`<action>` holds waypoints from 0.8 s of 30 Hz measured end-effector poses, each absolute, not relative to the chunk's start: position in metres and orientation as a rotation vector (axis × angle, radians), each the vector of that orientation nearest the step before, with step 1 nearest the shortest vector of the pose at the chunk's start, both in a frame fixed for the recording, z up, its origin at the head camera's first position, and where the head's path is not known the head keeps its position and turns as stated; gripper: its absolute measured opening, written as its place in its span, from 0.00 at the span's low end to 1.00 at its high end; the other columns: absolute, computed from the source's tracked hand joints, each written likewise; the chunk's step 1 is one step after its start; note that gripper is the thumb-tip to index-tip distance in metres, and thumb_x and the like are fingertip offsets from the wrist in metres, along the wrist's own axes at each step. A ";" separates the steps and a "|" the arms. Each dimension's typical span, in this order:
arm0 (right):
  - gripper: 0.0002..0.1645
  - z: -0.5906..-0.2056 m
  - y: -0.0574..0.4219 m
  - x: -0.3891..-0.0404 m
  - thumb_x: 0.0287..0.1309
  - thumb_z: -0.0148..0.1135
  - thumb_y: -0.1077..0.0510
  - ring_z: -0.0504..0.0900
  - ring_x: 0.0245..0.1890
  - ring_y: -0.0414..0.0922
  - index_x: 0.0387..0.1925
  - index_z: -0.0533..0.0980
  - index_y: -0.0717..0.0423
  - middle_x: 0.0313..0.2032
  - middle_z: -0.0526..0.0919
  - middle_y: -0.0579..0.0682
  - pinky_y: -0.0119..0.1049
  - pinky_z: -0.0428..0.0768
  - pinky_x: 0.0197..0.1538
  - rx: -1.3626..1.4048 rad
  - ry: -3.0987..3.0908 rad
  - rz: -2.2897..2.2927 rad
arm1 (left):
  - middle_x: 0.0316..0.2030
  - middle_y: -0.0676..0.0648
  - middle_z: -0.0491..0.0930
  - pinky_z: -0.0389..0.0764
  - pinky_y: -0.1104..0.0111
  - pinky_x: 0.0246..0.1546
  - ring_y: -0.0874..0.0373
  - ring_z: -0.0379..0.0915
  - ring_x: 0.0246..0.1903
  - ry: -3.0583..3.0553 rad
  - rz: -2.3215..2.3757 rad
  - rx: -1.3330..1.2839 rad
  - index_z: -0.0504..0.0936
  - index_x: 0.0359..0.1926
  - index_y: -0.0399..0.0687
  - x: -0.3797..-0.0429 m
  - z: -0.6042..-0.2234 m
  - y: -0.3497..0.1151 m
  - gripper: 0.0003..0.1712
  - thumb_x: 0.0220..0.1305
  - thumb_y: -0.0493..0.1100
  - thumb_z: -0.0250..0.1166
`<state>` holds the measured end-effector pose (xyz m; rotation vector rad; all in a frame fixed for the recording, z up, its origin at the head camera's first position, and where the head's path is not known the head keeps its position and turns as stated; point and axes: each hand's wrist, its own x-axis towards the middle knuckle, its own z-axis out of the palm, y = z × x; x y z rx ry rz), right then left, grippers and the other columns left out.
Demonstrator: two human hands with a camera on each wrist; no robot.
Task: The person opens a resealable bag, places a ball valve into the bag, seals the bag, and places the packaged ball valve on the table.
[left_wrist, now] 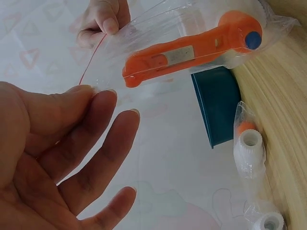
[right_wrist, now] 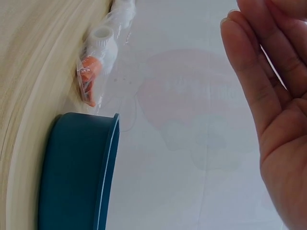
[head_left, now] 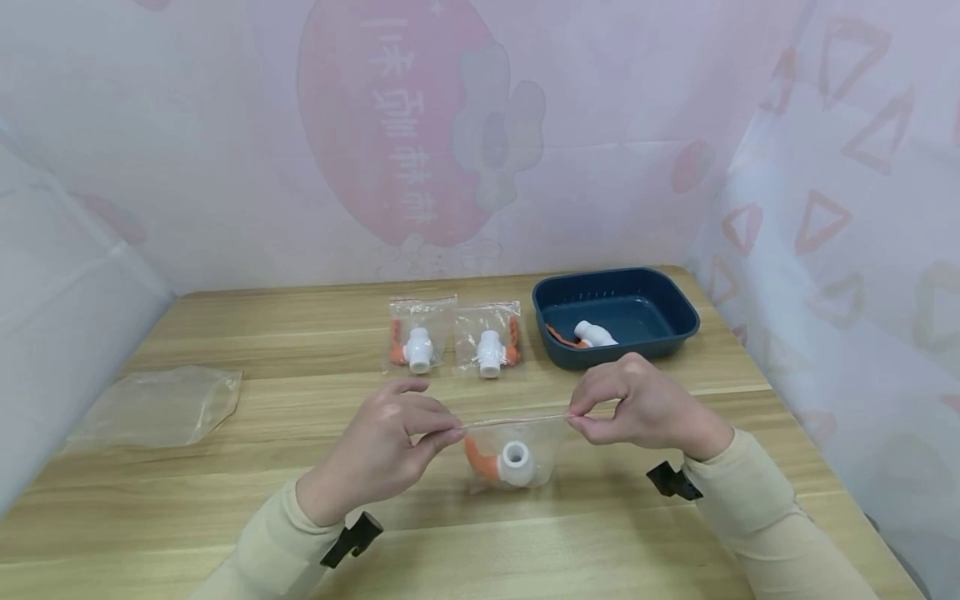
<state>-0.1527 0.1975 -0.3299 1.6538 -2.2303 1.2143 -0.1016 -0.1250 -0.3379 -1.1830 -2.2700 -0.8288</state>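
A clear zip bag [head_left: 551, 450] stands on the table's near half, its top edge stretched between both hands. Inside it lies a white ball valve [head_left: 516, 463] with an orange handle [left_wrist: 182, 50]. My left hand [head_left: 386, 446] pinches the bag's left top corner between thumb and index finger, the other fingers spread loosely in the left wrist view. At the opposite corner my right hand [head_left: 641, 404] pinches the same edge. In the right wrist view the right hand [right_wrist: 283, 81] shows only partly, and the bag is out of sight there.
Two bagged valves, a left one [head_left: 419, 348] and a right one [head_left: 491, 353], lie farther back. Beside them a dark blue basket [head_left: 678, 333] holds a loose white valve [head_left: 595, 333]. A clear plastic bag [head_left: 161, 404] lies at the left. Fabric walls surround the wooden table [head_left: 300, 333].
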 end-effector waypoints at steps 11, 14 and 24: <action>0.13 -0.331 0.196 -0.150 0.45 0.72 0.74 0.84 0.31 0.35 0.28 0.87 0.53 0.30 0.87 0.40 0.28 0.81 0.33 1.584 -2.213 1.237 | 0.28 0.56 0.86 0.80 0.56 0.46 0.66 0.79 0.28 -2.246 -0.970 -1.135 0.89 0.31 0.43 -0.099 -0.340 -0.127 0.06 0.51 0.30 0.75; 0.14 -0.329 0.195 -0.145 0.45 0.72 0.74 0.84 0.31 0.35 0.29 0.87 0.53 0.30 0.87 0.40 0.28 0.82 0.34 1.556 -2.220 1.241 | 0.28 0.57 0.86 0.80 0.64 0.39 0.66 0.78 0.28 -2.247 -1.014 -1.105 0.89 0.31 0.45 -0.097 -0.338 -0.130 0.06 0.52 0.31 0.75; 0.09 -0.326 0.191 -0.124 0.52 0.72 0.68 0.83 0.32 0.34 0.31 0.86 0.51 0.31 0.86 0.38 0.27 0.81 0.38 1.567 -2.233 1.168 | 0.30 0.60 0.85 0.78 0.63 0.40 0.65 0.80 0.32 -2.245 -0.999 -1.164 0.89 0.32 0.50 -0.078 -0.330 -0.137 0.10 0.49 0.33 0.77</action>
